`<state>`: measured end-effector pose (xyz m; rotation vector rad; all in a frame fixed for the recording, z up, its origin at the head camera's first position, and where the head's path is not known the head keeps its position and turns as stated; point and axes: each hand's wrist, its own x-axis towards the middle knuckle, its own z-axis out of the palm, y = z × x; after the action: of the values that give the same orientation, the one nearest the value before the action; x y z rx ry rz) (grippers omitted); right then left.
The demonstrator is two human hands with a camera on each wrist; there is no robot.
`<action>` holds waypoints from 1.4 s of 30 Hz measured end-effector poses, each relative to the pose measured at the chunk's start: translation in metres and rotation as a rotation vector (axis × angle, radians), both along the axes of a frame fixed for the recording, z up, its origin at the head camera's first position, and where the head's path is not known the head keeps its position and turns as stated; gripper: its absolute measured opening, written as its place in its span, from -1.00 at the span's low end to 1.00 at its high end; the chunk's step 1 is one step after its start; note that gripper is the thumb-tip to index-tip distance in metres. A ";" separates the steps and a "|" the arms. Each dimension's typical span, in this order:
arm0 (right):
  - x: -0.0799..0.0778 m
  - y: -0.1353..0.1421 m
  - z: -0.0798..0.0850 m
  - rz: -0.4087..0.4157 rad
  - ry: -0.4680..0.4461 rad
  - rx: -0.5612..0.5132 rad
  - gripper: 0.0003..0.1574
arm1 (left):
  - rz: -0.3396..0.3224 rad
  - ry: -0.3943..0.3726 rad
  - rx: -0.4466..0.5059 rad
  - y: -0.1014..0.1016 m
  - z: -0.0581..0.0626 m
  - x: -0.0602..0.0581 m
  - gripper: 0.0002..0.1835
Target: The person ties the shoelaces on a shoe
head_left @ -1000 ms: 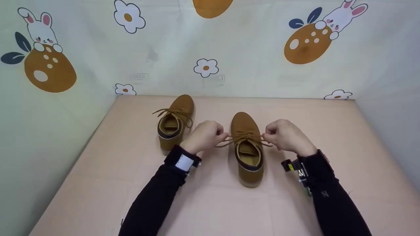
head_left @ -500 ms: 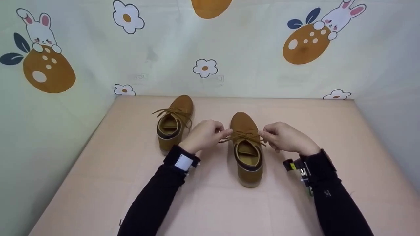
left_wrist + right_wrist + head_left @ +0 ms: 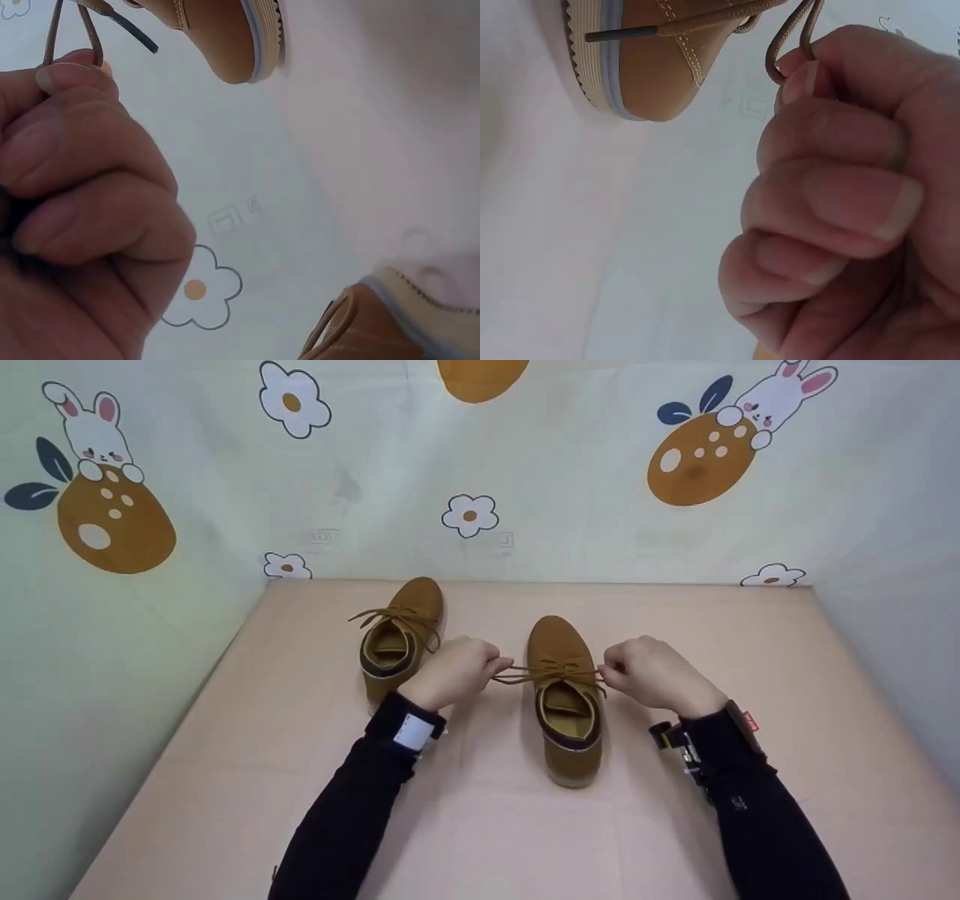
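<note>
A brown lace-up shoe (image 3: 556, 641) stands on the pink surface, toe pointing away. My left hand (image 3: 456, 671) is to its left and pinches a loop of the shoelace (image 3: 93, 36) between thumb and curled forefinger. On the shoe's other side my right hand (image 3: 656, 673) pinches the opposite lace loop (image 3: 807, 28), its other fingers curled in. The lace runs stretched between both hands across the shoe's tongue, with a bow knot in the middle. A loose lace end (image 3: 622, 34) with a dark tip hangs by the shoe in the right wrist view.
A matching brown shoe (image 3: 420, 598) stands farther back on the left, its laces tied in a bow, close to my left forearm. Behind the pink tabletop (image 3: 517, 847) rises a pale cloth (image 3: 570, 510) printed with rabbits and flowers.
Both hands came in close to the knot half a second ago. Now the left hand has drawn away leftward with its loop, and the loop on that side is longer and taut.
</note>
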<state>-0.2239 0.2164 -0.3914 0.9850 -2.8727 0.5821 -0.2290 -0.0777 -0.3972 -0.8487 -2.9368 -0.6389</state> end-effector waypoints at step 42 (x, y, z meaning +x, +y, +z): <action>-0.001 0.010 -0.001 -0.015 -0.334 -0.112 -0.49 | -0.170 -0.322 0.126 -0.015 -0.001 -0.004 -0.56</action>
<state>-0.2249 0.2262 -0.3923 0.9268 -3.0812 0.9816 -0.2332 -0.0931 -0.3979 -1.0825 -3.0754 -1.0508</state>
